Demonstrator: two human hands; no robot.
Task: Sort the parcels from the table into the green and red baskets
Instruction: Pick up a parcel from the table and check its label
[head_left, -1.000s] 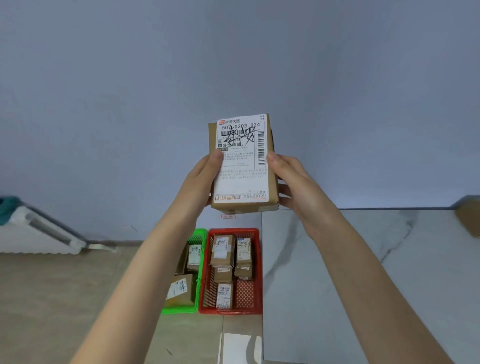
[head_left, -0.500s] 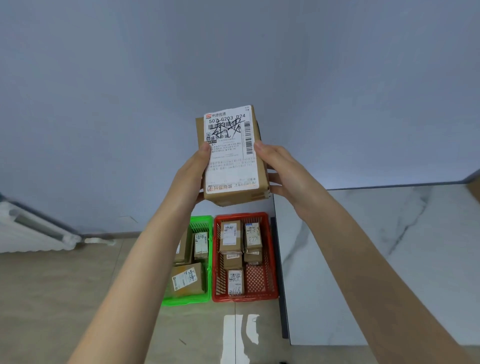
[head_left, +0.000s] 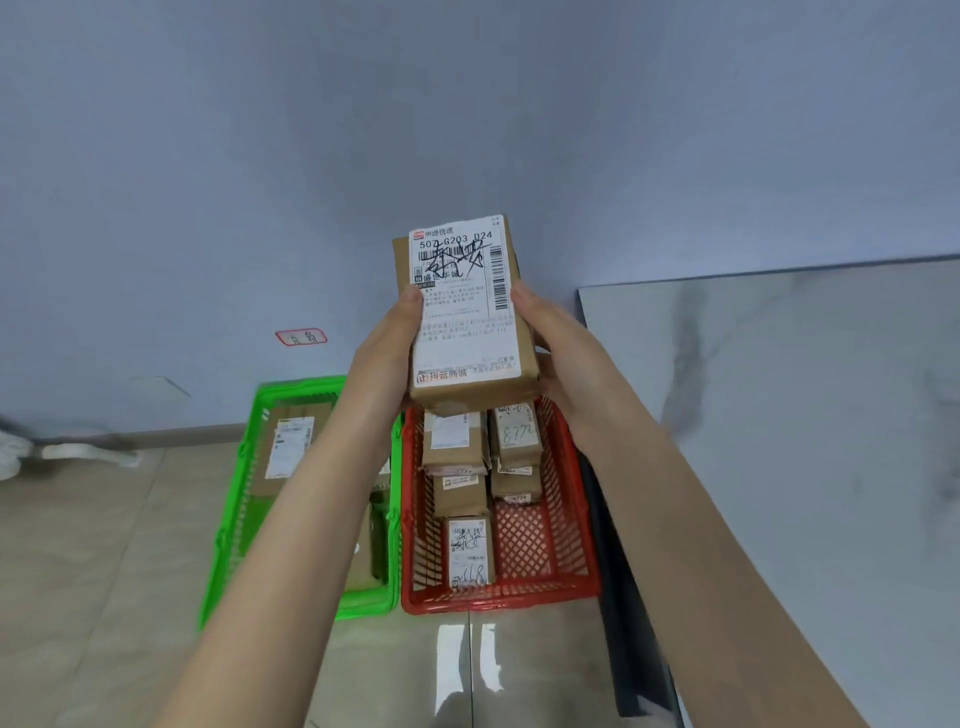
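**A:** Where is the parcel (head_left: 464, 317)?

**B:** Up in the air in front of the blue wall (head_left: 260, 156), label facing the camera. Both hands hold it.

**A:** How are they holding it?

**B:** The left hand (head_left: 387, 358) clamps the parcel's 9 o'clock edge with its thumb on the label. The right hand (head_left: 563, 358) clamps the 3 o'clock edge, thumb on the front and fingers curled behind.

**A:** And the baskets?

**B:** On the floor (head_left: 78, 545). The red basket (head_left: 498, 603) is at 6 o'clock from the parcel, with at least 5 labelled boxes (head_left: 470, 551) inside. The green basket (head_left: 235, 499) stands just beside it, at 7 o'clock from the parcel. It holds a long box (head_left: 288, 447), and the left forearm hides the rest.

**A:** The table (head_left: 805, 441)?

**B:** At 3 o'clock, a marbled top whose edge runs beside the red basket.

**A:** Anything on the wall?

**B:** 1 small red-edged sticker (head_left: 301, 338) at 9 o'clock from the parcel; I can't read its writing.
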